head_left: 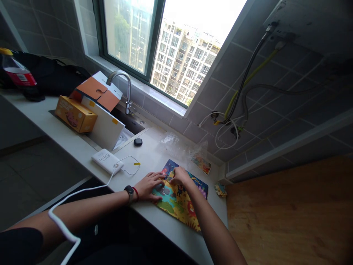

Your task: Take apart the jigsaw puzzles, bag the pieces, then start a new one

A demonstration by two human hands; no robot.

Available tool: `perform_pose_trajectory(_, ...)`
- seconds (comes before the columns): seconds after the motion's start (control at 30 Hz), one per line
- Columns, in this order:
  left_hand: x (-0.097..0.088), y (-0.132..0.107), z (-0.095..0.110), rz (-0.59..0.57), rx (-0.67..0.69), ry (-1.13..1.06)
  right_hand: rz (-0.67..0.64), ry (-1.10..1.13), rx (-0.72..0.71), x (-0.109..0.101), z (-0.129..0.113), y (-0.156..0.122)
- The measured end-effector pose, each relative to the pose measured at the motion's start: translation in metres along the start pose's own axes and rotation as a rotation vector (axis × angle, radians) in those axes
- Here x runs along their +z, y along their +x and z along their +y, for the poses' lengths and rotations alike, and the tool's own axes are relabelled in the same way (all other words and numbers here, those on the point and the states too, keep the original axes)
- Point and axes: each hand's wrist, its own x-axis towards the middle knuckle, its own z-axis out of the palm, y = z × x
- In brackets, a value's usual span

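Observation:
A colourful animal picture board (176, 209), which looks like a jigsaw puzzle, lies flat on the counter. A lion shows on its near side, and a dark blue band runs along its far side. My left hand (150, 186) rests over the board's left edge, palm down with fingers spread. Just right of it, my right hand (180, 176) is bent down onto the upper part of the board. Its fingers are pinched together at the surface, and what they hold, if anything, is hidden. A small stack of picture pieces (220, 190) sits by the counter's right edge.
Clear plastic wrapping (184, 145) and a picture card (202, 163) lie behind the board. Leftward are a white power bank (107, 161) with a cable, a black case (138, 142), an orange box (75, 114), a sink tap (128, 88) and a cola bottle (22, 79).

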Motion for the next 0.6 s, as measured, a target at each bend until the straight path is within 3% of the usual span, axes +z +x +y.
perform_pose_trajectory(0.4, 0.000, -0.001, 0.000, 0.017, -0.004, -0.015, -0.087, 0.166, -0.288, -0.034, 0.031, -0.016)
perform_pose_trajectory(0.6, -0.002, -0.001, 0.001, 0.020, 0.012, -0.043, -0.061, 0.219, -0.310, -0.024, 0.022, -0.021)
